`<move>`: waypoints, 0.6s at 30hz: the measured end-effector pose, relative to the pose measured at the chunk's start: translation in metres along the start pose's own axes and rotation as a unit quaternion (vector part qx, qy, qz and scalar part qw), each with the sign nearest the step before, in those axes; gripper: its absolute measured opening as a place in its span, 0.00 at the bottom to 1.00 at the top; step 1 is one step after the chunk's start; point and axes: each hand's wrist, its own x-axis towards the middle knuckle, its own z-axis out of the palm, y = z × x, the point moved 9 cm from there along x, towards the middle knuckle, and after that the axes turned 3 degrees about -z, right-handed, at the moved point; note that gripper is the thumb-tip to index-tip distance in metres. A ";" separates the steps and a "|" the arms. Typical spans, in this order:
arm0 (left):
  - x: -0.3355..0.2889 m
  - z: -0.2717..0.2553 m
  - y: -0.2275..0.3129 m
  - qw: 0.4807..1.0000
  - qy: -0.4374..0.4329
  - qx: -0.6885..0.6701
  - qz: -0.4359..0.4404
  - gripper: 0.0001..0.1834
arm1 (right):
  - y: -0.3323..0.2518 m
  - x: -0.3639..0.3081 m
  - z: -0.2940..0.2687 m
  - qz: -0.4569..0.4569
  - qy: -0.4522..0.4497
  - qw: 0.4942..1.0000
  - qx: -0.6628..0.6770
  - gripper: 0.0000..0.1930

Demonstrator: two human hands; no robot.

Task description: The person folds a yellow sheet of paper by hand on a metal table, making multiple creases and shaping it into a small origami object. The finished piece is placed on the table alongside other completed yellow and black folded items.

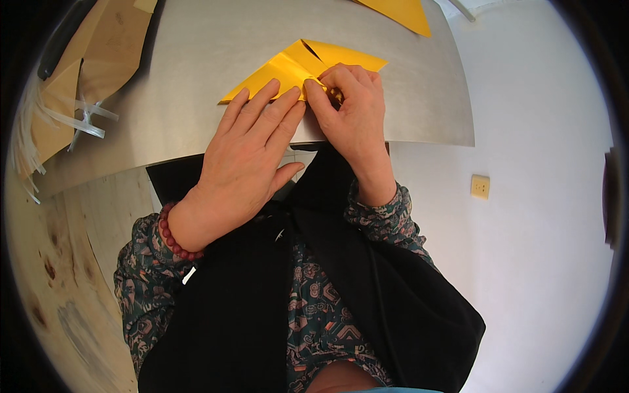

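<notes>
Fingers of the left hand are laid flat and slightly spread on the folded yellow paper, presumably so that it is kept from sliding while its near part is pinched by the right hand. Beneath and beyond the fingertips, it is supported by the metal table.

The left hand, flat with fingers spread, presses a folded, shiny yellow paper sheet onto a smooth grey tabletop; the right hand's thumb and curled fingers pinch its near fold. Another yellow paper piece lies beyond, and a brown paper bag at far left.
</notes>
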 end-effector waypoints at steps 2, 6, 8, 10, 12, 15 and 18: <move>0.000 0.000 0.001 1.000 -0.007 0.001 -0.001 0.46 | 0.000 0.000 0.000 0.004 -0.001 1.000 0.003 0.10; 0.002 0.000 0.002 1.000 -0.011 0.002 0.001 0.46 | 0.003 -0.002 -0.002 0.025 0.005 1.000 0.007 0.10; 0.002 0.000 0.004 1.000 -0.013 0.010 0.003 0.46 | 0.003 -0.002 -0.003 0.022 0.005 1.000 0.002 0.10; 0.003 0.000 0.006 1.000 -0.009 0.021 0.010 0.46 | 0.002 -0.001 -0.004 0.016 0.010 1.000 0.000 0.10; 0.003 0.001 0.007 0.999 -0.007 0.027 0.014 0.45 | 0.002 -0.001 -0.005 0.013 0.018 1.000 0.001 0.11; 0.004 0.002 0.007 0.999 -0.012 0.030 0.014 0.46 | 0.004 -0.002 -0.007 0.016 0.026 1.000 0.003 0.11; 0.004 0.003 0.007 0.999 -0.013 0.032 0.013 0.46 | 0.005 -0.002 -0.006 0.019 0.025 0.999 0.009 0.11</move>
